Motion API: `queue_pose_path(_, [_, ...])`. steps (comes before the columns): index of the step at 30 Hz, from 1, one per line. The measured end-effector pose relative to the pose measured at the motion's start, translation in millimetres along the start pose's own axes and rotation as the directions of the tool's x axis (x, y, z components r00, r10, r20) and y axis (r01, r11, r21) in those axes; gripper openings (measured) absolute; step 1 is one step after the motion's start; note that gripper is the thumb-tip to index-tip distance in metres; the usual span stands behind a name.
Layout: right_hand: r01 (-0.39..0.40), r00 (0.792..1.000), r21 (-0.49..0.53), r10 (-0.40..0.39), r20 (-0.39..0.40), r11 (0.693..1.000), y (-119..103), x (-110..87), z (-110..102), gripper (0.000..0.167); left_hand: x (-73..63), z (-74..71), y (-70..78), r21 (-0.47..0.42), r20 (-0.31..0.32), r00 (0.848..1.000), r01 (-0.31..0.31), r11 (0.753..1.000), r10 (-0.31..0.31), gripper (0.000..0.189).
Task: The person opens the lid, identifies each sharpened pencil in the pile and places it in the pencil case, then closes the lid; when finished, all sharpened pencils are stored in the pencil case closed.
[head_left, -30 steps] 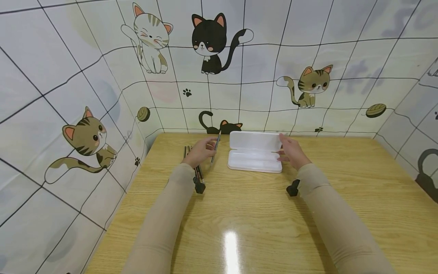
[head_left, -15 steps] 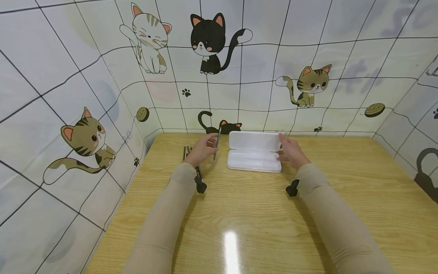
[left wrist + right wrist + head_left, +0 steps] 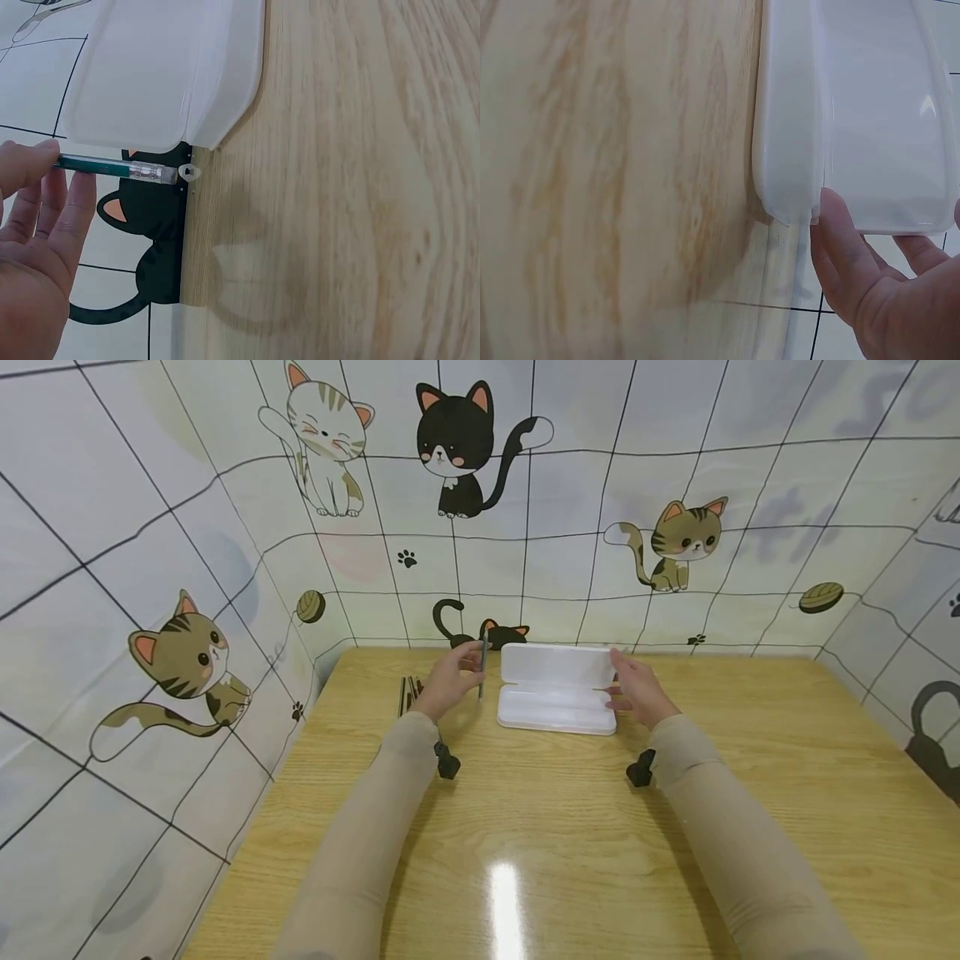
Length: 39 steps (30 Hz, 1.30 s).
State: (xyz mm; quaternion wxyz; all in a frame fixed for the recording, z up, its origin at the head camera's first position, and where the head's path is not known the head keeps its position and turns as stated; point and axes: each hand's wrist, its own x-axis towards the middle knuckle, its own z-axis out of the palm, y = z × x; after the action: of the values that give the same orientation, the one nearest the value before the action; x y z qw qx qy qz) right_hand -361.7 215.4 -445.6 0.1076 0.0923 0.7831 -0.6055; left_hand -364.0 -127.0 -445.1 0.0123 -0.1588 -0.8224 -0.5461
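Between left thumb and fingers I pinch a green pencil [image 3: 483, 670], held upright in the head view. My left hand [image 3: 453, 681] is just left of a white plastic pencil case [image 3: 557, 718]. The left wrist view shows the pencil's metal ferrule and eraser end [image 3: 169, 175] near the case's corner. The case stands open on the table, its lid [image 3: 555, 665] raised at the back. My right hand [image 3: 640, 687] grips the lid's right end; in the right wrist view one finger [image 3: 844, 225] touches near the hinge. No pencil shows inside the case.
Several dark pencils [image 3: 409, 693] lie on the wooden table [image 3: 570, 827] left of my left hand, partly hidden by it. A cat-patterned cloth wall [image 3: 570, 560] rises right behind the case. Black wrist cameras [image 3: 447, 762] hang under both sleeves.
My left hand has moved slightly up and right with the pencil, closer to the case, and the pencil has tipped more upright. The right hand and case have stayed put.
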Motion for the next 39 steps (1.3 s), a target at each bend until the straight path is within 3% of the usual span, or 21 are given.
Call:
queue_pose_path(12, [0.035, 0.999, 0.004, -0.035, 0.01, 0.999, 3, -0.1, -2, 0.086, 8.0, 16.5, 3.0, 0.018, -0.003, 0.998, -0.063, 0.998, 0.063, 0.057])
queue_pose_path(21, [0.047, 0.999, 0.005, -0.047, 0.007, 0.999, 4, -0.2, -2, 0.085, 9.3, 28.3, 9.1, 0.015, 0.009, 0.999, -0.049, 0.999, 0.049, 0.056])
queue_pose_path(29, [0.035, 0.999, 0.019, -0.035, 0.012, 0.999, 6, 1.3, -3, 0.085, 12.7, 35.1, 11.5, 0.063, 0.028, 0.998, -0.062, 0.996, 0.06, 0.055])
queue_pose_path(39, [0.041, 0.999, 0.028, -0.041, 0.011, 0.999, 6, -0.6, -3, 0.086, 22.1, 48.2, 13.9, 0.154, 0.065, 0.989, -0.138, 0.978, 0.13, 0.05])
